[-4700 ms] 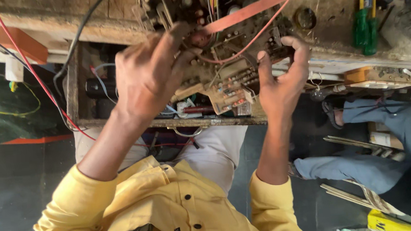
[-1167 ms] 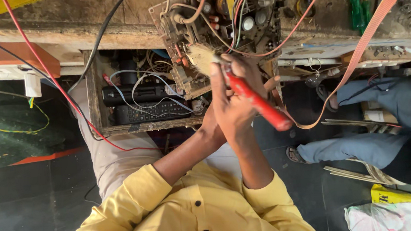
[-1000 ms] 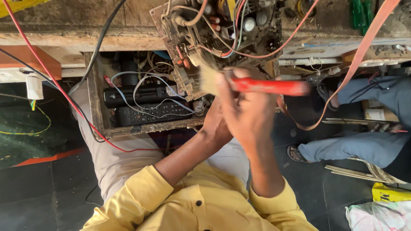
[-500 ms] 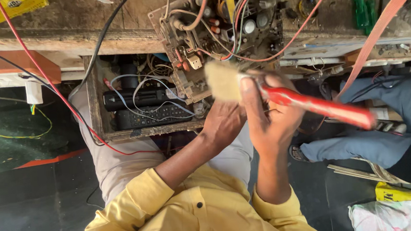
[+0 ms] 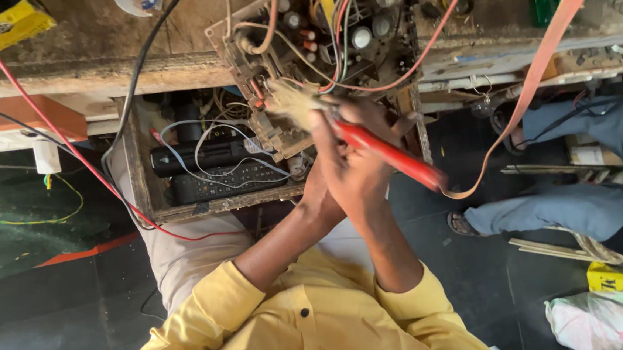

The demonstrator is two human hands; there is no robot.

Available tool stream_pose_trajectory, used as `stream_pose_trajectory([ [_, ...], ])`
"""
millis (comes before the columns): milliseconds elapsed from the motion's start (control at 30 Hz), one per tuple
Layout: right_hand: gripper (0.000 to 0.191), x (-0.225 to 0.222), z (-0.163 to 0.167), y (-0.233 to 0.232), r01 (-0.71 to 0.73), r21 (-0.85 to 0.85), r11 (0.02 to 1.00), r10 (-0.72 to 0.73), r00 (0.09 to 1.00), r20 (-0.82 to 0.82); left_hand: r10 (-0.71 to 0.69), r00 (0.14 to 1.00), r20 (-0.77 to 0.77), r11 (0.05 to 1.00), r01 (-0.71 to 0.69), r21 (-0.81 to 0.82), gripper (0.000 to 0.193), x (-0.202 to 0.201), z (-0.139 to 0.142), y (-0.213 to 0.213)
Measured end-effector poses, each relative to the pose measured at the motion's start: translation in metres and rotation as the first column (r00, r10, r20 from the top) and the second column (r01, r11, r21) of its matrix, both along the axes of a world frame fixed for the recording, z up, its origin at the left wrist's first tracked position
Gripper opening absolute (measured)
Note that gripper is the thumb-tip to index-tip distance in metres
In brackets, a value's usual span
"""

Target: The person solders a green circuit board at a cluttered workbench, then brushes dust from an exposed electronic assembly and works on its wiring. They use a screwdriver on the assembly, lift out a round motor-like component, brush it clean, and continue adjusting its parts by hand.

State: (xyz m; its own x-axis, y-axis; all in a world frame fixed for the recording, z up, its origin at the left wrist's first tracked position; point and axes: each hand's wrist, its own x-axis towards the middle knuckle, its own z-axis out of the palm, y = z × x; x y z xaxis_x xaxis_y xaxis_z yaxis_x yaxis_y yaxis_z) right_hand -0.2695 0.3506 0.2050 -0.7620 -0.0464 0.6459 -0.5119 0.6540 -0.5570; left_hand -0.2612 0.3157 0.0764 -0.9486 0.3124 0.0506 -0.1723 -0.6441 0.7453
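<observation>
Drawer (image 5: 140,166) w/ remotes (image 5: 230,180), cables (image 5: 197,128).

Right hand (image 5: 359,167) grips red-handled brush (image 5: 388,154), bristles on circuit board (image 5: 316,41); left hand (image 5: 315,197) mostly hidden behind

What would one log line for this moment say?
right hand: grips red-handled brush | bristles: on dusty circuit board | left hand: mostly hidden behind | open wooden drawer: below board

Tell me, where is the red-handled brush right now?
In the head view, the red-handled brush sits mid-frame in the right hand, its bristles against the dusty circuit board at the bench edge, just above the open drawer.
</observation>
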Motion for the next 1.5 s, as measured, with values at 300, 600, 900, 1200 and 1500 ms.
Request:
stream_pose_trajectory([
  [300,0.013,-0.004,0.0,0.016,0.041,-0.223,0.974,0.045,0.928,0.369,0.035,0.944,-0.328,0.877,-0.186,-0.443,0.033,-0.008,0.007,-0.003],
  [600,0.014,-0.004,0.023,0.002,-0.059,-0.069,0.996,0.056,0.998,-0.041,-0.113,0.768,-0.63,0.595,-0.456,-0.662,0.038,-0.007,0.015,-0.001],
  [900,0.022,0.081,-0.04,0.113,0.032,-0.18,0.983,-0.032,0.999,0.003,-0.298,0.68,-0.67,0.076,-0.683,-0.726,0.101,-0.012,0.041,0.006],
  [1200,0.038,0.042,-0.081,0.241,0.302,-0.769,0.563,-0.239,0.951,0.198,-0.28,0.672,-0.686,0.077,-0.696,-0.714,0.083,-0.005,0.033,0.015],
  [1500,0.027,0.007,-0.136,0.205,0.247,-0.723,0.646,0.139,0.892,0.429,-0.301,0.7,-0.647,0.05,-0.666,-0.744,0.075,-0.008,0.022,0.019],
])
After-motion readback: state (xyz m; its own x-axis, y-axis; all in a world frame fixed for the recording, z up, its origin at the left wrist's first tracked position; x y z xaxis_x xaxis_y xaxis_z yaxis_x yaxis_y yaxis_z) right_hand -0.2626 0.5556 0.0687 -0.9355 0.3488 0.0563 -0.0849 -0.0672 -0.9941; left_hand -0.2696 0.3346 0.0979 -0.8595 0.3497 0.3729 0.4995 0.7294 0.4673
